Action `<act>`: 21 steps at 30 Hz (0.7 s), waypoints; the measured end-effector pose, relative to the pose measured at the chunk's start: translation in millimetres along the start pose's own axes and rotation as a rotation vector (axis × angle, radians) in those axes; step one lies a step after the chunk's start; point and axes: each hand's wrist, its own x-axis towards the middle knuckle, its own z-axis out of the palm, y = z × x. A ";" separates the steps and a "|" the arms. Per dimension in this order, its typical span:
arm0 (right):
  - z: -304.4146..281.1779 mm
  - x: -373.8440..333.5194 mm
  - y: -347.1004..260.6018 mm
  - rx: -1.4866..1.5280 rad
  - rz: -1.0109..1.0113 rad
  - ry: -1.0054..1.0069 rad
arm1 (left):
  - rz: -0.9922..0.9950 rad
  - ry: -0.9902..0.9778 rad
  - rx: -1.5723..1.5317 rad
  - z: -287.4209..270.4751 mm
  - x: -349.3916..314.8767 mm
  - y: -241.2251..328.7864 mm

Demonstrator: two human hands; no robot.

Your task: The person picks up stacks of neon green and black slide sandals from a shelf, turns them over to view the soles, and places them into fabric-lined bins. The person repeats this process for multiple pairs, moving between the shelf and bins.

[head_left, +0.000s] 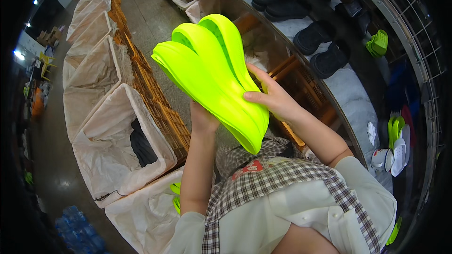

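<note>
Up in front of my chest I hold a bundle of neon yellow-green foam clogs [197, 77]. About three of them show, pressed side by side, with their rounded toe ends up and away from me and their narrower ends down near my apron. Around the right side of the bundle my right hand [273, 96] is closed, its thumb lying across the clogs. My left hand [203, 116] is against the bundle from beneath on the left; its fingers are hidden behind the clogs.
Cloth-lined bins [108, 146] run in a row along my left, one with dark material [141, 143] inside. To my right is a pale work surface [348, 94] with black shoes [315, 37], a white cup [380, 159], white clogs [399, 155] and more neon clogs [377, 43]. A wire rack [426, 56] stands beyond.
</note>
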 end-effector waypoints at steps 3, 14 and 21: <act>-3.6 2.6 -1.2 -0.106 -0.027 0.010 | 0.068 -0.044 0.122 5.6 5.0 0.1; -11.8 0.0 15.9 0.082 -0.028 -0.049 | 0.247 -0.132 0.712 16.9 -7.8 2.8; -18.6 -0.8 23.0 0.185 0.016 -0.063 | 0.279 -0.132 0.764 28.7 -10.4 -1.3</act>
